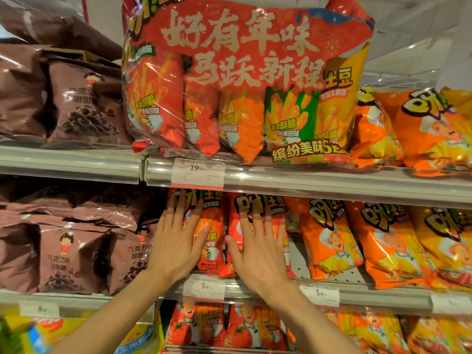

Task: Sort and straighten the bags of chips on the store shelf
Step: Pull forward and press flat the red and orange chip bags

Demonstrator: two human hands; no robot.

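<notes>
Two red chip bags stand side by side on the middle shelf. My left hand lies flat with fingers spread on the left red bag. On the right red bag my right hand presses the same way, fingers straight. Both bags stand upright, their tops just under the shelf rail above. Orange chip bags stand in a row to the right, leaning slightly.
A large red multipack stands on the upper shelf above my hands. Brown snack bags fill the left side of both shelves. Price tags hang on the shelf rails. More red bags stand on the lower shelf.
</notes>
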